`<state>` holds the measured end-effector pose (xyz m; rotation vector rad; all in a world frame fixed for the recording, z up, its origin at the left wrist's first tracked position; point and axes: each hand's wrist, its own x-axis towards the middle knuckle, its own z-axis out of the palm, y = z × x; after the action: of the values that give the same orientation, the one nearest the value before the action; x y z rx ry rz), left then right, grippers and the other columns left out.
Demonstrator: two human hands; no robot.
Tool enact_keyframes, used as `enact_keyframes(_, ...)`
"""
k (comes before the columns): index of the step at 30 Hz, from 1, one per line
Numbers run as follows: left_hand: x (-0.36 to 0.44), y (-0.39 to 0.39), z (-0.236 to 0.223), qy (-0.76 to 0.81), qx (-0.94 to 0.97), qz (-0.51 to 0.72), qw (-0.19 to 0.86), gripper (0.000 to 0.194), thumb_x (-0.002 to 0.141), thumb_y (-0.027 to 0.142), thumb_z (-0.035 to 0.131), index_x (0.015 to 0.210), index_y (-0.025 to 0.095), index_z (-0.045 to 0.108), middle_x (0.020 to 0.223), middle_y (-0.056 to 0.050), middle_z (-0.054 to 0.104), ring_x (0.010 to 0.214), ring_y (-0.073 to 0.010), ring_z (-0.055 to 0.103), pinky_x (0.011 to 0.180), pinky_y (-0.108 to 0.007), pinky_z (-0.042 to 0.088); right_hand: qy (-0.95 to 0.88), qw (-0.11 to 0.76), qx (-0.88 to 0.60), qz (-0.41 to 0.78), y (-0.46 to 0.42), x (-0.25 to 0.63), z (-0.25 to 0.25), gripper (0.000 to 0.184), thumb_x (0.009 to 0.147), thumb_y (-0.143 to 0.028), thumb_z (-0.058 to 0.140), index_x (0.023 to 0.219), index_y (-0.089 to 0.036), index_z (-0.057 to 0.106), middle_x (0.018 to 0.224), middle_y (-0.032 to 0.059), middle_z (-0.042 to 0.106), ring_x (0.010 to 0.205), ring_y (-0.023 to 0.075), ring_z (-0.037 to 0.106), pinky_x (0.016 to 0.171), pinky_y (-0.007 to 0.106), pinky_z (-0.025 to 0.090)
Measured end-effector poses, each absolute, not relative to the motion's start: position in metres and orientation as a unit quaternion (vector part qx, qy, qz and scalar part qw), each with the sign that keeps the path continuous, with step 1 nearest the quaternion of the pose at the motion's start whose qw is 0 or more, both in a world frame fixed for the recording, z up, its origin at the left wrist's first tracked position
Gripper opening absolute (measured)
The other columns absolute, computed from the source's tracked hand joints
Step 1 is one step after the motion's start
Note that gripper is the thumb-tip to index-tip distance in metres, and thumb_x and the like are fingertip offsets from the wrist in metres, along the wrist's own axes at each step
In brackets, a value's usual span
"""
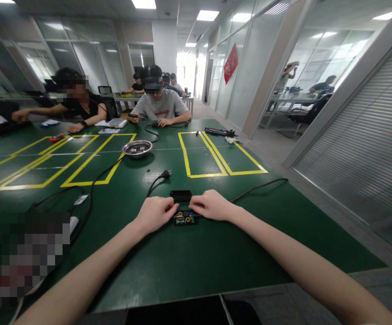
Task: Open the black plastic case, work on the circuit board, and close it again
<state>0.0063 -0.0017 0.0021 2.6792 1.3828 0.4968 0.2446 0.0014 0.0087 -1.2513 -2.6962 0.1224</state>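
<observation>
An opened power adapter with a bare circuit board [185, 218] lies on the green table in front of me, two yellow-ringed coils showing on it. My left hand [156, 212] is closed, its thumb and fingertips pinched at the board's left end. At the right end, my right hand [212, 204] is closed too, fingertips pinched on the upper corner. My fingers hide the exact grip points. Just beyond the board is a black plastic case half [180, 195]. A black plug [165, 174] and its cord run out behind my left hand; another black cable [260, 186] leads right.
A metal bowl [137, 148] with small metal parts stands farther off. Yellow tape [207, 175] marks rectangles on the green table [196, 271]. A black tripod [220, 132] lies beyond them. Two people sit across the table; a black cord [92, 194] crosses the left side.
</observation>
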Motion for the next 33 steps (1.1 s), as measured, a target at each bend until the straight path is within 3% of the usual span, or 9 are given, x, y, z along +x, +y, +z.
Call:
enact_keyframes(8, 0.008, -0.002, 0.004, 0.456, 0.878, 0.138, 0.035, 0.041, 0.102, 0.037, 0.052, 0.066, 0.021, 0.061, 0.059, 0.0, 0.064, 0.055, -0.0163, 0.061, 0.052, -0.026, 0.025, -0.904, 0.043, -0.425, 0.009, -0.005, 0.239, 0.016, 0.02, 0.103, -0.029, 0.054, 0.109, -0.023, 0.072, 0.073, 0.0049, 0.075, 0.067, 0.0208, 0.069, 0.062, 0.028, 0.033)
enact_keyframes(14, 0.009, -0.003, 0.0, 0.432, 0.892, 0.133, 0.012, 0.045, 0.106, 0.039, 0.044, 0.071, 0.021, 0.066, 0.066, -0.004, 0.07, 0.062, -0.0184, 0.066, 0.055, -0.026, 0.031, -0.876, 0.096, -0.471, 0.032, -0.012, 0.23, 0.009, 0.022, 0.103, -0.023, 0.051, 0.115, -0.023, 0.069, 0.085, 0.0057, 0.078, 0.074, 0.0214, 0.072, 0.066, 0.028, 0.036)
enact_keyframes(22, 0.01, 0.0, -0.003, 0.442, 0.888, 0.129, 0.007, 0.045, 0.107, 0.037, 0.042, 0.071, 0.021, 0.064, 0.067, -0.004, 0.07, 0.062, -0.0187, 0.065, 0.057, -0.026, 0.031, -0.838, 0.139, -0.518, 0.099, -0.009, 0.223, 0.007, 0.017, 0.097, -0.022, 0.06, 0.112, -0.023, 0.066, 0.069, -0.0025, 0.067, 0.066, 0.0181, 0.064, 0.063, 0.027, 0.035)
enact_keyframes(24, 0.01, 0.002, -0.003, 0.45, 0.883, 0.131, 0.005, 0.043, 0.106, 0.036, 0.043, 0.072, 0.021, 0.063, 0.068, -0.004, 0.069, 0.064, -0.0192, 0.065, 0.057, -0.026, 0.032, -0.831, 0.171, -0.522, 0.091, -0.008, 0.223, 0.005, 0.017, 0.095, -0.021, 0.06, 0.112, -0.023, 0.065, 0.079, -0.0005, 0.069, 0.07, 0.0177, 0.065, 0.065, 0.027, 0.039)
enact_keyframes(26, 0.009, 0.004, -0.002, 0.458, 0.877, 0.146, 0.002, 0.038, 0.105, 0.035, 0.045, 0.075, 0.021, 0.062, 0.071, -0.004, 0.069, 0.067, -0.0195, 0.065, 0.058, -0.027, 0.035, -0.825, 0.222, -0.516, 0.067, -0.005, 0.223, 0.0, 0.025, 0.093, -0.021, 0.06, 0.117, -0.02, 0.065, 0.101, 0.0061, 0.072, 0.087, 0.0208, 0.068, 0.073, 0.029, 0.047)
enact_keyframes(28, 0.005, 0.007, -0.003, 0.459, 0.869, 0.183, -0.003, 0.028, 0.103, 0.035, 0.048, 0.083, 0.021, 0.064, 0.079, -0.004, 0.07, 0.074, -0.0202, 0.066, 0.063, -0.027, 0.042, -0.823, 0.264, -0.501, 0.043, -0.001, 0.225, -0.007, 0.04, 0.09, -0.022, 0.062, 0.13, -0.016, 0.061, 0.128, 0.0146, 0.067, 0.112, 0.0268, 0.064, 0.09, 0.036, 0.051)
enact_keyframes(30, 0.001, 0.011, -0.003, 0.445, 0.868, 0.221, -0.004, 0.022, 0.101, 0.037, 0.052, 0.102, 0.02, 0.066, 0.099, -0.008, 0.072, 0.092, -0.0232, 0.069, 0.076, -0.031, 0.05, -0.83, 0.275, -0.483, 0.044, 0.005, 0.228, -0.014, 0.052, 0.09, -0.023, 0.064, 0.14, -0.014, 0.057, 0.142, 0.018, 0.06, 0.13, 0.0313, 0.055, 0.105, 0.045, 0.048)
enact_keyframes(31, -0.002, 0.013, -0.004, 0.431, 0.872, 0.23, -0.001, 0.029, 0.1, 0.04, 0.054, 0.116, 0.019, 0.065, 0.113, -0.011, 0.072, 0.105, -0.0259, 0.068, 0.086, -0.035, 0.052, -0.836, 0.273, -0.473, 0.056, 0.008, 0.23, -0.017, 0.051, 0.091, -0.023, 0.064, 0.141, -0.014, 0.058, 0.144, 0.0176, 0.06, 0.133, 0.032, 0.053, 0.109, 0.048, 0.046)
enact_keyframes(33, -0.007, 0.016, -0.004, 0.388, 0.897, 0.208, 0.024, 0.061, 0.096, 0.054, 0.061, 0.145, 0.019, 0.052, 0.145, -0.018, 0.059, 0.131, -0.0327, 0.058, 0.106, -0.045, 0.048, -0.846, 0.272, -0.45, 0.089, 0.013, 0.233, -0.022, 0.043, 0.093, -0.022, 0.063, 0.135, -0.016, 0.063, 0.138, 0.0151, 0.066, 0.132, 0.031, 0.054, 0.111, 0.051, 0.044)
